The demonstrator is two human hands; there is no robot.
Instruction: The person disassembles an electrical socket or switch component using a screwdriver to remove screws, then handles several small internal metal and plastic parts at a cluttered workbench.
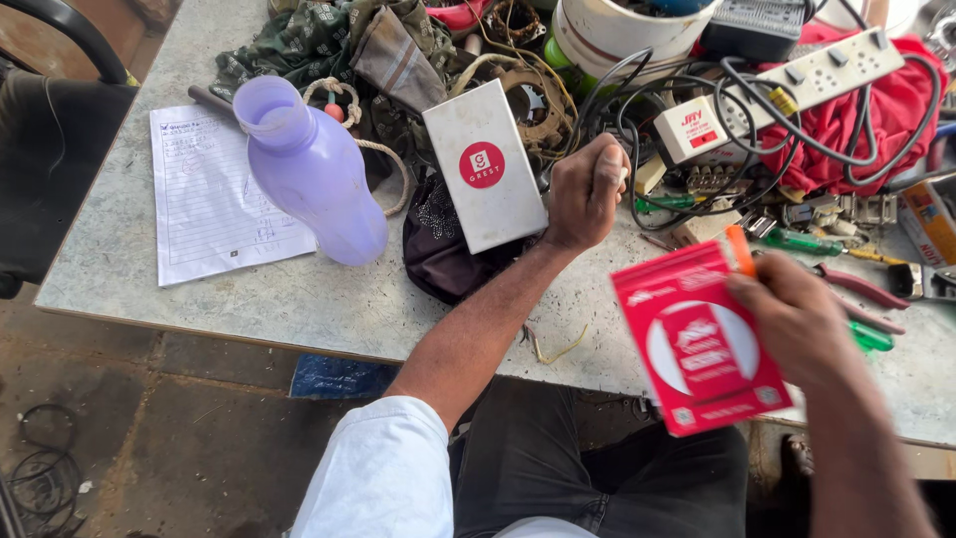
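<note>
Over the grey speckled worktable (329, 299), the right hand (797, 319) pinches a flat red-and-white card packet (697, 344), light and bendable, best gripped by an edge; the left hand (586, 194) is fisted around something small and white beside the black cables (677, 130)

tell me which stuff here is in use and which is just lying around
In hand:
right hand: red packet
left hand: closed on something small, unclear

Lying about:
purple bottle
white box
sheet of paper
power strip
red cloth
</note>
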